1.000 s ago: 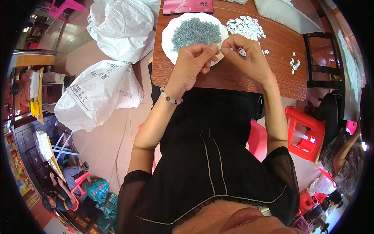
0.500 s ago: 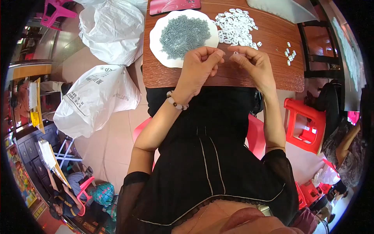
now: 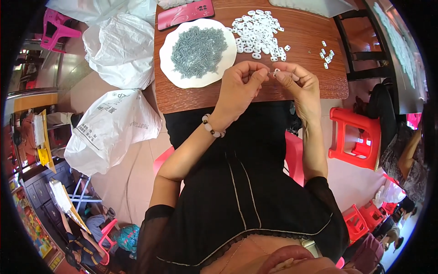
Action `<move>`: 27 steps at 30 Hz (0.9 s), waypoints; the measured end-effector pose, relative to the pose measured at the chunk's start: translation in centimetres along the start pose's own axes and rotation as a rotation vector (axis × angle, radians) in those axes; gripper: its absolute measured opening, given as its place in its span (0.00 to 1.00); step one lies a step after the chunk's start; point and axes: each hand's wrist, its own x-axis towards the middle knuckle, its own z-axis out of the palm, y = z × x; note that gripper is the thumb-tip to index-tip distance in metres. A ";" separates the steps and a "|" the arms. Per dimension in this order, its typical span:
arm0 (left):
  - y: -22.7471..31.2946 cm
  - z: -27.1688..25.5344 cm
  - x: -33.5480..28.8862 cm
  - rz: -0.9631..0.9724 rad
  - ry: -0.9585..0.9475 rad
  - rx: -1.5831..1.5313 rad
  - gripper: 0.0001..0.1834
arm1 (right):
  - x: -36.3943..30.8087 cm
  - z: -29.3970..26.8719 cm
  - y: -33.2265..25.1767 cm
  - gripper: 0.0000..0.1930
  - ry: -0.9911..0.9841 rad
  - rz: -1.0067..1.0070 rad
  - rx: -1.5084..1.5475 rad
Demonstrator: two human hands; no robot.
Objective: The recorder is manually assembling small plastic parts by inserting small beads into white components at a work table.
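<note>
Near the front edge of the table, my left hand (image 3: 244,89) is closed, thumb and index finger pinched together. What they hold, if anything, is too small to make out. Facing it, my right hand (image 3: 299,89) pinches a small white plastic piece (image 3: 276,72) with a dark hole. The two sets of fingertips are very close together. Left of my hands, a white scalloped plate (image 3: 166,61) carries a heap of small grey rod-shaped pieces (image 3: 199,51). Beyond my fingers lies a pile of white oval pieces with holes (image 3: 258,34).
Several white pieces (image 3: 326,55) lie apart at the table's right. A pink phone (image 3: 186,14) rests at the back left. White sacks (image 3: 112,130) stand on the floor to the left, and a red stool (image 3: 356,137) is at the right. Other people sit farther off.
My fingertips have come slightly closer together. The white piece between my right fingers shows more plainly. The whole view has shifted, with the table now farther left.
</note>
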 end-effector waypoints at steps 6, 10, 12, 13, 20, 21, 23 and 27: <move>-0.5 0.7 0.2 0.019 -0.025 0.012 0.10 | -0.4 -0.7 0.1 0.08 0.021 -0.004 -0.006; -0.9 1.4 0.2 0.120 0.013 0.089 0.08 | -0.8 -0.1 -0.5 0.07 0.069 -0.097 -0.006; -1.0 1.8 0.2 0.242 0.056 0.189 0.06 | -0.9 -0.6 -0.2 0.07 0.035 -0.102 -0.086; -1.3 1.9 0.5 0.250 0.051 0.189 0.06 | -1.0 -0.8 -0.1 0.07 0.038 -0.111 -0.088; -2.0 2.7 0.9 0.643 0.146 0.352 0.03 | -1.3 -0.7 -0.3 0.05 0.067 -0.083 -0.128; -2.2 2.7 0.9 0.654 0.150 0.335 0.03 | -1.3 -0.7 -0.4 0.05 0.064 -0.090 -0.104; -2.2 2.8 0.8 0.659 0.146 0.342 0.03 | -1.4 -0.7 -0.5 0.05 0.071 -0.095 -0.097; -2.1 2.8 0.8 0.671 0.146 0.372 0.04 | -1.5 -0.4 -0.4 0.05 0.105 -0.111 -0.098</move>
